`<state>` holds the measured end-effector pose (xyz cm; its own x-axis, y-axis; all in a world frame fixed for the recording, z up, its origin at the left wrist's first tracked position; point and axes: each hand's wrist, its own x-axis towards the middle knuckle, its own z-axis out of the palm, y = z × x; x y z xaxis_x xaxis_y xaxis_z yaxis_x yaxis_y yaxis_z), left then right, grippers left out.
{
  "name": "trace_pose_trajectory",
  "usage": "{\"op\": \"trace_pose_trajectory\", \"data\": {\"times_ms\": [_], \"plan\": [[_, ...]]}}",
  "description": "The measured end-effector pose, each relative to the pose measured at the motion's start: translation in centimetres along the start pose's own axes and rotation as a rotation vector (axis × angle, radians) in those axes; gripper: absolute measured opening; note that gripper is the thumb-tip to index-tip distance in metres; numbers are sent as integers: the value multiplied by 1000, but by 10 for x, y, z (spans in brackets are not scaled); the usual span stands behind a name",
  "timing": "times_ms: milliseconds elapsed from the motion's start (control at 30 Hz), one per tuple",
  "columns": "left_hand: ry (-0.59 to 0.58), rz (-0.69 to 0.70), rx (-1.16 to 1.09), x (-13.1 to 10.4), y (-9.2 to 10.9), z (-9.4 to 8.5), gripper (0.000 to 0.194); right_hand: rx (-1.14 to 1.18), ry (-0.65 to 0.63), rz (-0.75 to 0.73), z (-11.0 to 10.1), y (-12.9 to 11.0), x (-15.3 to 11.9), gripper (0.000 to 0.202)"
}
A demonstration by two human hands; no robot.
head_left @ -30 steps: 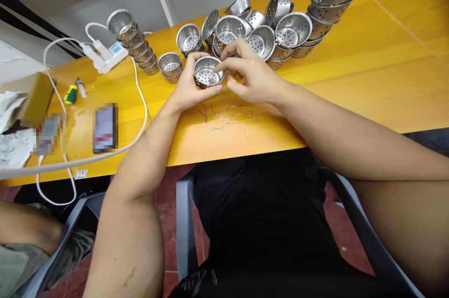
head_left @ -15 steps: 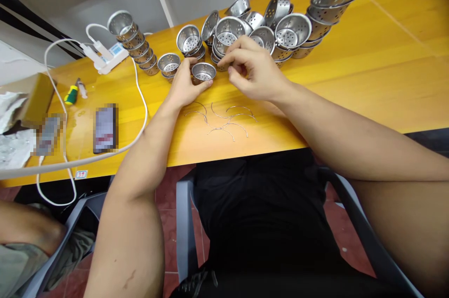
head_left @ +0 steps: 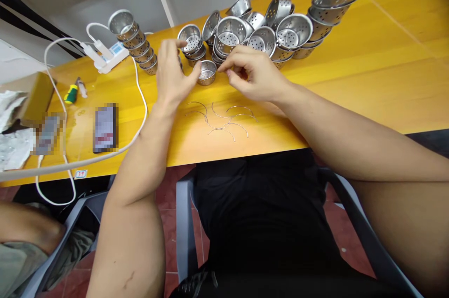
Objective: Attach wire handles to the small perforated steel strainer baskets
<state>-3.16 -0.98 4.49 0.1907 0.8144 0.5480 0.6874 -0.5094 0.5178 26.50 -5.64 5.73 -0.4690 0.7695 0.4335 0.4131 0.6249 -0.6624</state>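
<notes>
A small perforated metal cup (head_left: 206,73) stands on the table between my two hands. My left hand (head_left: 171,71) is beside it on the left, thumb and fingers spread wide, and the thumb covers part of the cup's left rim. Whether the thumb touches the rim I cannot tell. On the other side, my right hand (head_left: 250,73) has its fingers curled in a pinch, the fingertips close to the cup's right rim. What they hold, if anything, is too small to make out. Several thin curved wires (head_left: 228,122) lie in front of my hands.
Perforated cups, many nested, line the back, with a tall stack (head_left: 324,10) at right and another stack (head_left: 135,45) at left. Further left are a power strip (head_left: 115,57), a white cable (head_left: 142,97), a phone (head_left: 105,128) and a green-yellow tool (head_left: 71,94). A person's leg shows lower left.
My left hand has opened from around the small cup and moved up and to the left. The right hand stays nearly in place, still pinched near the rim.
</notes>
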Motion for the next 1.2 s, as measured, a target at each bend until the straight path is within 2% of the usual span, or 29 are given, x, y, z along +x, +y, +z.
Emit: {"op": "trace_pose_trajectory", "data": {"times_ms": [100,167,233,300,400,467,533,600,667,733,833,900,967,1100,1200], "plan": [[62,-26,114,2,-20,-10,55,0,-15,-7,0,-1,0,32],[-21,-41,217,2,-49,-7,53,6,-25,-28,0,-1,-1,29],[-17,-84,213,3,-82,1,69,14,-30,-48,2,-1,-1,27],[71,-173,102,6,-107,9,94,17,-31,-56,3,0,-1,25],[107,-270,34,12,-124,14,100,10,-75,-90,2,2,0,23],[81,-285,62,13,-123,10,92,-4,-199,-140,-2,2,1,20],[47,-278,122,13,-118,4,89,-39,-380,-171,-9,3,2,20],[10,-272,167,11,-115,0,94,-91,-524,-161,-17,4,2,24],[17,-272,131,10,-115,1,102,-154,-596,-123,-24,5,3,29],[111,-266,40,12,-117,6,109,-224,-658,-62,-28,4,3,26],[320,-192,-29,17,-114,14,113,-316,-765,35,-29,0,3,12],[387,-103,-52,19,-105,16,112,-364,-793,66,-27,-5,2,4],[402,-30,-92,20,-92,16,113,-427,-793,89,-24,-11,1,8],[356,26,-147,18,-61,16,111,-565,-776,163,-17,-23,-2,10],[301,42,-194,16,-46,20,109,-650,-785,170,-13,-30,-3,6]]}}
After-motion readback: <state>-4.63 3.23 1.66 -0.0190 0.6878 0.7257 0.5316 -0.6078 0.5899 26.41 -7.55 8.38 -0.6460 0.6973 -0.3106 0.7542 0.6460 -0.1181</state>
